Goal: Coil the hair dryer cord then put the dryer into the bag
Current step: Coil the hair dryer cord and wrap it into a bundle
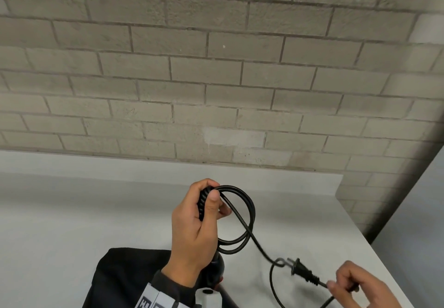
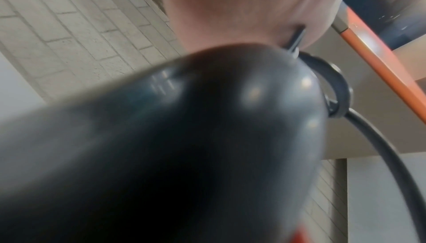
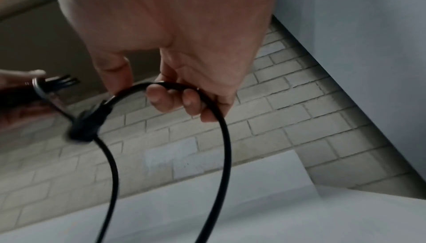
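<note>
My left hand (image 1: 204, 214) grips the black hair dryer's ribbed cord end together with two loops of the black cord (image 1: 251, 214), held upright above the table. The dryer body (image 2: 184, 146) hangs below the hand and fills the left wrist view; only a dark part (image 1: 217, 267) shows under my wrist in the head view. My right hand (image 1: 353, 286) pinches the cord just behind the two-pin plug (image 1: 301, 270), low at the right. In the right wrist view the curled fingers (image 3: 175, 99) hold the cord (image 3: 227, 146). A black fabric bag (image 1: 125, 276) lies flat under my left forearm.
A white table (image 1: 72, 211) runs to a grey brick wall (image 1: 216, 79) behind. The table's right edge (image 1: 384, 255) drops off beside a grey panel. An orange beam (image 2: 378, 61) shows in the left wrist view.
</note>
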The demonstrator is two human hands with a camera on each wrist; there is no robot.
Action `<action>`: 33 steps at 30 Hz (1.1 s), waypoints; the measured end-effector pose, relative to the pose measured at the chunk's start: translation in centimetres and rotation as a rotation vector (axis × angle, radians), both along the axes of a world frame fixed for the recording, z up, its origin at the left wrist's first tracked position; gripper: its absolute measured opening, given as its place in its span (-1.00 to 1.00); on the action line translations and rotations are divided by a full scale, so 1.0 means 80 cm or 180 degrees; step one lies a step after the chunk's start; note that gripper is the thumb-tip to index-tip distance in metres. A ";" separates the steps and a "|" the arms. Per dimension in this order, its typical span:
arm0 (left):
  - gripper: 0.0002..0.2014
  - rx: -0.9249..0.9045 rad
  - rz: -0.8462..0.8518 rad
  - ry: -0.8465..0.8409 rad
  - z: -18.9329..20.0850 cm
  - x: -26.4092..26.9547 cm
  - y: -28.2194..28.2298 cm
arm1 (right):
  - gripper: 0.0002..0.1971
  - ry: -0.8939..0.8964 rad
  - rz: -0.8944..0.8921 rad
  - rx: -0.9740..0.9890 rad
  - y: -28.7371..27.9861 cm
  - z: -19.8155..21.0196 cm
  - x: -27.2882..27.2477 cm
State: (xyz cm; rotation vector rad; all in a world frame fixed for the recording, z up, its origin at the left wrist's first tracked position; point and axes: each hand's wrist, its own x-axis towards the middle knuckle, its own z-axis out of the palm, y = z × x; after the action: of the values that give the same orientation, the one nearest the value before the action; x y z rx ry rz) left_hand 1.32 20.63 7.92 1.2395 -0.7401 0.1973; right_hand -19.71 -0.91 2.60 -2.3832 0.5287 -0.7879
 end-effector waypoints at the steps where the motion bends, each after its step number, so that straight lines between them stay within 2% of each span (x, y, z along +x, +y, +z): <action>1: -0.74 0.0005 0.0015 -0.0011 0.000 0.000 0.000 | -0.69 0.0323 -0.0028 -0.0246 -0.009 -0.009 -0.005; 3: -0.76 0.0010 0.0051 -0.0045 0.001 0.000 0.001 | -0.67 0.0913 -0.0063 -0.0550 -0.022 -0.024 -0.014; 6: -0.77 0.0032 0.0076 -0.0118 0.002 0.001 0.004 | -0.70 0.1168 0.0668 -0.0956 -0.032 -0.044 -0.011; 8: -0.77 0.0051 0.0073 -0.0153 0.001 0.000 0.005 | -0.73 0.0881 0.0621 -0.0580 -0.002 -0.027 0.008; 11: -0.79 0.0078 0.0104 -0.0231 0.001 -0.003 0.004 | -0.88 -0.0243 0.0352 -0.0259 0.055 0.005 0.030; 13: -0.80 0.0109 0.0137 -0.0268 0.001 -0.005 0.002 | -0.76 -0.0671 0.0407 0.0283 0.091 0.026 0.044; 15: -0.82 0.0169 0.0197 -0.0315 0.001 -0.006 0.001 | -0.52 -0.0537 0.0718 0.1019 0.117 0.039 0.059; 16: -0.82 0.0207 0.0241 -0.0345 0.001 -0.005 0.001 | -0.46 -0.0348 0.0895 0.1229 0.127 0.044 0.065; 17: -0.83 0.0238 0.0286 -0.0366 0.001 -0.004 0.002 | -0.48 -0.0218 0.0999 0.1093 0.135 0.046 0.070; 18: -0.82 0.0258 0.0326 -0.0373 0.001 -0.003 0.003 | -0.53 -0.0200 0.0958 0.0651 0.141 0.049 0.074; 22: -0.81 0.0330 0.0432 -0.0393 0.000 0.001 0.008 | -0.78 -0.0526 0.0554 -0.0711 0.138 0.080 0.081; 26: -0.82 0.0487 0.0491 -0.0566 0.001 -0.001 0.006 | -0.80 -0.0711 0.0492 -0.1647 0.132 0.121 0.092; 29: -0.78 0.0558 0.0494 -0.0649 0.001 -0.001 0.005 | -0.79 -0.0691 0.0741 -0.1671 0.128 0.146 0.102; 33: -0.58 0.0700 0.0445 -0.0722 0.001 -0.003 0.008 | -0.84 -0.0528 0.1218 -0.1173 0.120 0.175 0.120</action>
State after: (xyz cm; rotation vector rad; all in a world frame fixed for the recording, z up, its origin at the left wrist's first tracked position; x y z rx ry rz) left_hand 1.09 21.23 8.02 1.4959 -0.8885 0.3839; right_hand -10.15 8.69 16.58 -2.5994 -0.1553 -0.9543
